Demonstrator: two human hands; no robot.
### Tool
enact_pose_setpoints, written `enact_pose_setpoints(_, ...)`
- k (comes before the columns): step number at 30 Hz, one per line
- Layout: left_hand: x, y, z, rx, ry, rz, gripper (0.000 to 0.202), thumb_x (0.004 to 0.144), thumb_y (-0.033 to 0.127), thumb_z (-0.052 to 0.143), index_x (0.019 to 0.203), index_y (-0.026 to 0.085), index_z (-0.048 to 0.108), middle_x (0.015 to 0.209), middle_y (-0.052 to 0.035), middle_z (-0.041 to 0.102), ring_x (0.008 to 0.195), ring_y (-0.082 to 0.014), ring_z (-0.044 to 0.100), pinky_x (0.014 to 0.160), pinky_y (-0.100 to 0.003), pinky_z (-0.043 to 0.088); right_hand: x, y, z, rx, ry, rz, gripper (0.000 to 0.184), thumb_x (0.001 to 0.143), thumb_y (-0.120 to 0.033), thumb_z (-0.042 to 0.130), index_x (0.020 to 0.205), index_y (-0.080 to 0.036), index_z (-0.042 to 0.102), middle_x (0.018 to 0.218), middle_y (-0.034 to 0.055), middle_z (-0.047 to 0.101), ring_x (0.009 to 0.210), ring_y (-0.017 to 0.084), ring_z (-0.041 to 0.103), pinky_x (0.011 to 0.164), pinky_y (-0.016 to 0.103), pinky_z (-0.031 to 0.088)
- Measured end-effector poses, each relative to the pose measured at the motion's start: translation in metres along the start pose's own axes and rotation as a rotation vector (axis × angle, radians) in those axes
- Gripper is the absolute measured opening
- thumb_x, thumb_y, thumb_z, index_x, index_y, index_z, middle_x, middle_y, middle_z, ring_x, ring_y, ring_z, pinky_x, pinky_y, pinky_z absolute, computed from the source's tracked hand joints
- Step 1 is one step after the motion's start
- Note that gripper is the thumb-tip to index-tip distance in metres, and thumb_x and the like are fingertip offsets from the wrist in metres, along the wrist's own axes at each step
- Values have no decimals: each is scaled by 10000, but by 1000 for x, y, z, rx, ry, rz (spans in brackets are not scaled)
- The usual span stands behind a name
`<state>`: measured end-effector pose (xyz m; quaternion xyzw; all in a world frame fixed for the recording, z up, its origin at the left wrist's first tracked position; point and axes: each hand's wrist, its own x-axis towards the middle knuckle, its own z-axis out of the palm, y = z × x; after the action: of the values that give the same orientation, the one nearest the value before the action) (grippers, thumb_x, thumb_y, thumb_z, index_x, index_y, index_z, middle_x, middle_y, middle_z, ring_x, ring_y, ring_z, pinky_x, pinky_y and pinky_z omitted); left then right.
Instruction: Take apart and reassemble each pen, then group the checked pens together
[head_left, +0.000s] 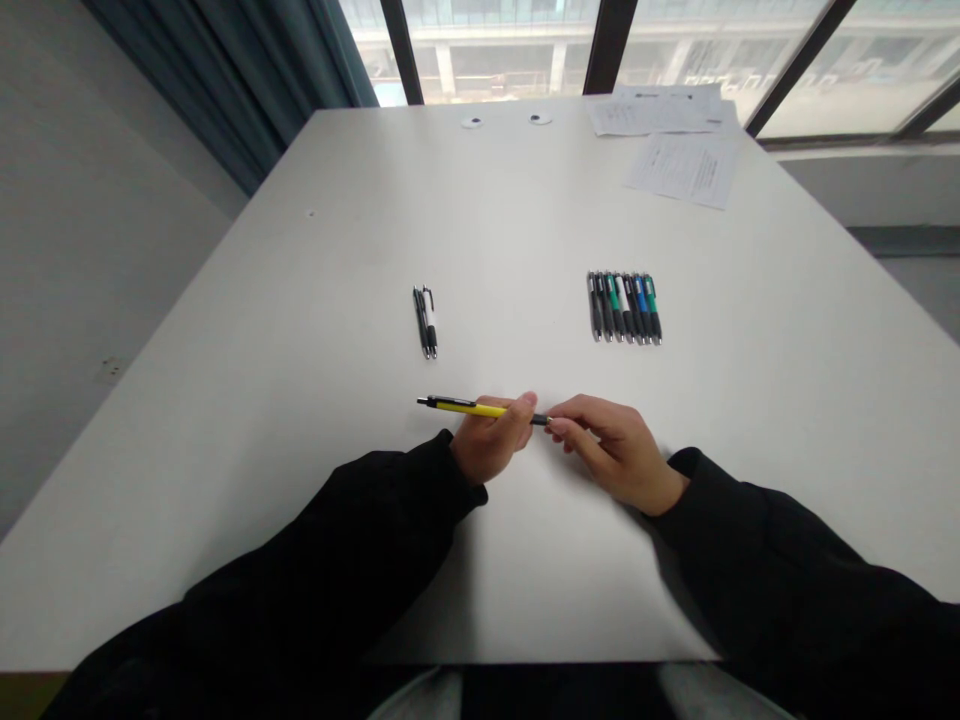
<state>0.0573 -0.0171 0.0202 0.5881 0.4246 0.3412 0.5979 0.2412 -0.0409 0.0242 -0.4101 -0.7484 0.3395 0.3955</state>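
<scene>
A yellow pen [457, 405] with a black clip and dark grip lies level above the table, its clicker end pointing left. My left hand [496, 432] is closed around the pen's grip section. At the tip end, my right hand [611, 447] pinches the pen's silver point between thumb and fingers. Beyond my left hand lie two pens side by side, a black pen [421, 322] and a white pen [429, 320]. Farther right, a row of several pens [625, 308] with black, green, white and blue barrels lies neatly together.
The white table [360, 250] spreads in front of me. Printed papers [679, 165] lie at its far right corner. Two small white oval pieces [540, 119] sit by the far edge. Behind are windows [502, 50] and a blue curtain [247, 70].
</scene>
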Motion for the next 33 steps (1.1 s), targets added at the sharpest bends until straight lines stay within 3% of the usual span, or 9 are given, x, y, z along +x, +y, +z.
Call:
enact_pose_setpoints(4,0,-1,-1,-14,-2,-2,581,964,439,379,437,195,366,395,42,355,389,-64,334,448,-249,280,0,-2,-1,-42,56,-47,97,888,-185,654,984,-187,670,782,25,666,666,126,595,574,256,475)
enact_pose_setpoints(8,1,-2,-2,-38,-4,-22,602,957,458,395,420,186,392,378,35,365,375,-61,346,437,-241,280,1,-1,0,15,93,-133,132,860,-115,660,963,-197,653,854,43,661,754,150,615,667,298,512)
enact_pose_setpoints(16,3,0,-2,-136,-43,-134,524,891,526,475,607,117,638,400,10,497,337,-63,360,381,-225,253,0,4,0,5,114,-109,160,856,-121,669,996,-197,665,838,42,666,712,147,604,649,310,511)
enact_pose_setpoints(26,4,-5,-8,-231,-153,-76,273,818,386,571,735,128,608,537,12,588,393,-54,394,389,-193,262,2,3,-6,2,58,-111,121,876,-156,676,986,-198,706,853,44,719,749,148,650,664,289,520)
enact_pose_setpoints(33,7,-11,-10,-327,-67,-107,232,767,342,564,694,128,614,506,0,578,394,-61,392,387,-194,233,2,9,-14,-24,89,-120,123,851,-152,682,969,-187,692,800,47,675,686,152,615,643,310,510)
